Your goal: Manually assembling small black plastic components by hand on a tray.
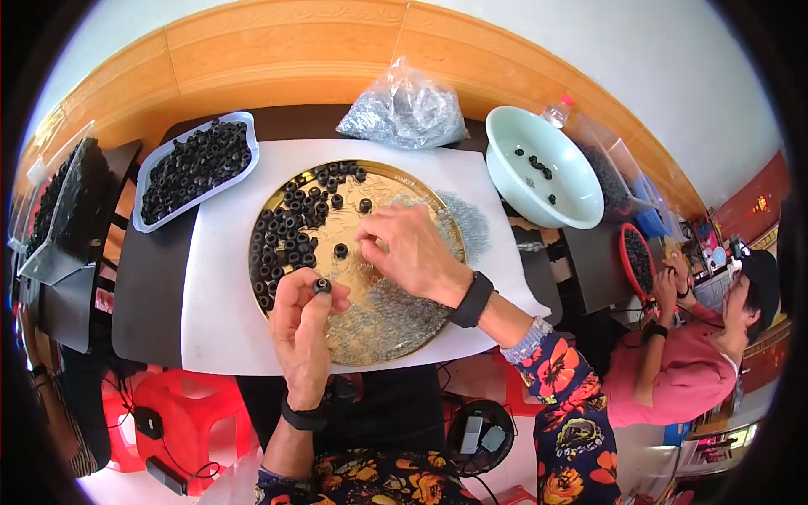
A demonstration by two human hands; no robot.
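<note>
My left hand [305,324] pinches a small black ring-shaped part [322,286] between thumb and fingers, above the near edge of a round golden tray [337,229]. Over the middle of that tray hovers my right hand [412,252], its fingers curled together; whatever they hold, if anything, is hidden. Many similar black parts [290,227] lie along the tray's left side. A single black ring [340,251] sits just left of my right fingertips. Tiny silvery-clear pieces [404,316] are spread on the tray's near right, partly beneath my right wrist.
White sheet [223,295] under the tray; blue-rimmed tub of black parts [198,168] at left. Behind stands a clear bag [404,109] of silvery pieces; a pale green basin [543,168] holds several black parts at right. A co-worker in pink [673,370] sits at right.
</note>
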